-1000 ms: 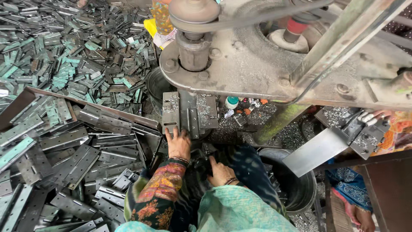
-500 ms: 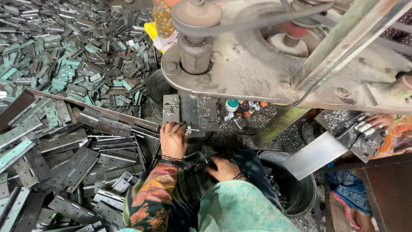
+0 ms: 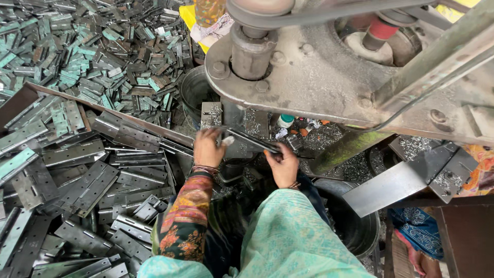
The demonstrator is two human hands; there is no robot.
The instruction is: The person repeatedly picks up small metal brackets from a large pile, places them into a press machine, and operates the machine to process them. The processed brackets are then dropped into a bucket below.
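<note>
Beneath the grey, grimy cast-metal body of a heavy press machine point(image 3: 329, 77), two hands on one long flat dark steel hinge strip point(image 3: 252, 140), held almost level and slanting slightly down to the right, just in front of the machine's small steel bed plate point(image 3: 211, 114). Left hand point(image 3: 207, 148) closed around the strip's left end, fingers curled over it, bangles at the wrist above a sleeve patterned in red, orange and green. Right hand point(image 3: 282, 166) clamped on the strip's right end, thumb on top, a bracelet at the wrist. Pale green cloth point(image 3: 293, 237) draped across the lap below both arms.

To the left, a broad heap of grey and teal-tinted flat metal hinge leaves point(image 3: 77, 170) spread over the floor, the larger pieces nearest, the smaller ones piled farther back. A long rusty angle-iron bar point(image 3: 113, 114) lying slantwise across the heap, between the larger and the smaller pieces. A round dark metal bucket point(image 3: 193, 90) standing just behind the bed plate, partly hidden under the machine. Bright metal shavings point(image 3: 319, 136) scattered beneath the machine, with a small white bottle with a green cap point(image 3: 284, 121) among them. At the right, a black round tub point(image 3: 355, 226) beside the knee, and a flat grey steel plate point(image 3: 406, 177) jutting out above it.
</note>
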